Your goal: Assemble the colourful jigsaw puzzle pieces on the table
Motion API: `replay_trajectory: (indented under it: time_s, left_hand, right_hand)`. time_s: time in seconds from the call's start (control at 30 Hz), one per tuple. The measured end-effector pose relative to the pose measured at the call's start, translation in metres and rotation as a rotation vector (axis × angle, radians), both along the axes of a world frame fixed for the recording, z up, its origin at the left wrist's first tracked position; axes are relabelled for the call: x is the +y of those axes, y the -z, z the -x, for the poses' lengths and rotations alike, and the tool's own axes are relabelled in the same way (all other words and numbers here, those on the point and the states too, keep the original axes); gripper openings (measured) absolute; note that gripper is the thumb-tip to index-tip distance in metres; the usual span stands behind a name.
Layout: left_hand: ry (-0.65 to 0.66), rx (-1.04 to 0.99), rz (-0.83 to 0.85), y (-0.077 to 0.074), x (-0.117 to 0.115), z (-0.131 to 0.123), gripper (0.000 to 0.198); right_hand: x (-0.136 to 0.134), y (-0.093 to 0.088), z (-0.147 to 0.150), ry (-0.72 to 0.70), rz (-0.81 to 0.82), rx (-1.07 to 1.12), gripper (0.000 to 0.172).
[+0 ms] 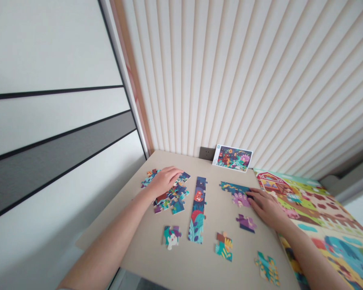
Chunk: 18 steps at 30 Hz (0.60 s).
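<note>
A beige tabletop (145, 249) fills the lower middle of the view, its far corner set against a wall of white fluted panels (230, 72). Smooth white panels with dark stripes (48, 121) rise on the left, and a dark wall socket plate (207, 153) sits just above the table's far edge. Leaning by the socket, a picture card (232, 158) shows a colourful jungle-like scene. A large illustrated farm-scene sheet (308, 209) with a red barn lies along the table's right side.

Jigsaw pieces are spread across the tabletop. The left hand (166, 181) lies open and palm down on a loose pile of jigsaw pieces (172, 197), gripping nothing. A long assembled strip of pieces (197, 209) runs down the middle of the table. To its right, an L-shaped assembled section (237, 191) lies under the open right hand (266, 207), whose fingers (251, 195) rest flat at its edge without gripping. Four smaller clusters of pieces lie nearer the person: one (171, 237) left of the strip's lower end, and three (224, 246) (246, 223) (268, 268) to its right.
</note>
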<state>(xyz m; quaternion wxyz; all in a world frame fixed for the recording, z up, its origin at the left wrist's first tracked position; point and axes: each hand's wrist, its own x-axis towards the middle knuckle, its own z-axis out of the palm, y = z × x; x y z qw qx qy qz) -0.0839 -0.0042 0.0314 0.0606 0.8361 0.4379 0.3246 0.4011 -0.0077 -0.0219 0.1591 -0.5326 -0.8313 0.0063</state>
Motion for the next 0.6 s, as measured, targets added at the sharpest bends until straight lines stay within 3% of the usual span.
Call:
replay_trajectory:
  time_s: [0.1, 0.2, 0.33, 0.6]
  left_hand:
    - [-0.030, 0.200, 0.029, 0.003, 0.003, 0.011, 0.028]
    - [0.068, 0.322, 0.128, 0.007, 0.004, 0.017, 0.043]
    - [0.117, 0.360, 0.202, 0.009, 0.003, 0.015, 0.049]
    - [0.048, 0.360, 0.153, 0.012, 0.003, 0.008, 0.050]
  right_hand:
    - [0.000, 0.000, 0.000, -0.002, -0.001, -0.001, 0.040]
    - [0.000, 0.000, 0.000, -0.001, -0.004, -0.001, 0.040]
    - [0.000, -0.001, 0.001, 0.002, -0.004, -0.003, 0.039]
    - [-0.004, -0.005, 0.004, 0.010, -0.003, 0.016, 0.038]
